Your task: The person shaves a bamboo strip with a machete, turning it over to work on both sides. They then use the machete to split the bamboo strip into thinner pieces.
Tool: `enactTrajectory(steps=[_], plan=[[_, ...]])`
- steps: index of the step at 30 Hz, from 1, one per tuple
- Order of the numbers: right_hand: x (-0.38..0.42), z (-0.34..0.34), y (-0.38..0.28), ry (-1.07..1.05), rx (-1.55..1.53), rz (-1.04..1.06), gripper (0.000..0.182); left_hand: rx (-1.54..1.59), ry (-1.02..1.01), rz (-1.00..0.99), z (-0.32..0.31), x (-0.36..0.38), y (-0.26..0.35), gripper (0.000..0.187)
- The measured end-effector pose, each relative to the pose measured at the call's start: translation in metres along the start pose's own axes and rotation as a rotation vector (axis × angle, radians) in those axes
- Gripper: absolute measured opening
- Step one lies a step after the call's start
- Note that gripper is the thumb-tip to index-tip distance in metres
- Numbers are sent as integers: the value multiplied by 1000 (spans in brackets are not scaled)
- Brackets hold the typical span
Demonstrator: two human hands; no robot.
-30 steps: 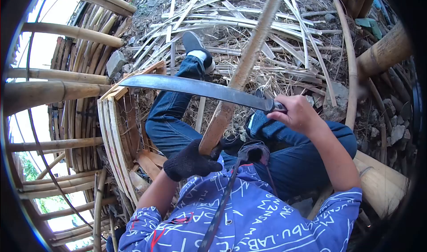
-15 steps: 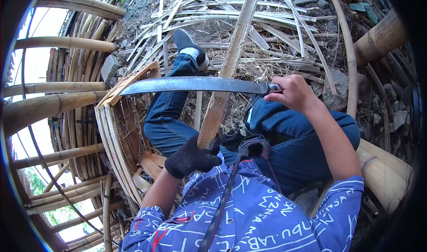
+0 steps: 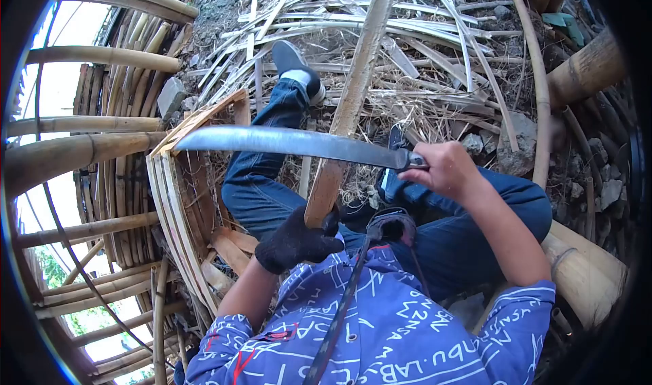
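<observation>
My left hand (image 3: pixel 297 240), in a black knitted glove, is closed round the near end of a long bamboo strip (image 3: pixel 351 103). The strip runs away from me between my legs, its pale inner face rough. Bare, my right hand (image 3: pixel 445 169) grips the dark handle of a machete (image 3: pixel 285 141). Its long curved blade lies crosswise over the strip in this view, the tip pointing left near a wooden frame (image 3: pixel 166 174). The blade is slightly smeared by motion.
Split bamboo slivers (image 3: pixel 435 59) and shavings litter the ground ahead. Bamboo poles (image 3: pixel 102 59) form a slatted structure at left. Thick bamboo (image 3: pixel 584 269) and grey stones (image 3: pixel 519 137) lie at right. My bent legs (image 3: pixel 261 181) flank the strip.
My right hand has come slightly nearer to me, and the machete has tilted, its handle end lower and its tip a little higher and further left. The left hand still holds the strip.
</observation>
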State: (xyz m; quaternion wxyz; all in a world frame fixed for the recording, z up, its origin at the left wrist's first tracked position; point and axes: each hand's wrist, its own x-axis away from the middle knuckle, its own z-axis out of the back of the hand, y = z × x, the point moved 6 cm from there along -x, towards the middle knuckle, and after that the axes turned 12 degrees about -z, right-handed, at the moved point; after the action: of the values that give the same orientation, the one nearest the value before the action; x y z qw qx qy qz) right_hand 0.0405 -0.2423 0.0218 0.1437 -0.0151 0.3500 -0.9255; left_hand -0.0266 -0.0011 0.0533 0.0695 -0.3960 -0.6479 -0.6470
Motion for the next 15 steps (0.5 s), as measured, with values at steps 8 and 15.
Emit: enactTrajectory(steps=[8,15], plan=[[-7,-1,8,-3,-45,-14,54,-49,22,-125,-3,-9,7,32],[-9,-7,9,-6,16,-48,49,73,63,-42,2,-8,6,35]])
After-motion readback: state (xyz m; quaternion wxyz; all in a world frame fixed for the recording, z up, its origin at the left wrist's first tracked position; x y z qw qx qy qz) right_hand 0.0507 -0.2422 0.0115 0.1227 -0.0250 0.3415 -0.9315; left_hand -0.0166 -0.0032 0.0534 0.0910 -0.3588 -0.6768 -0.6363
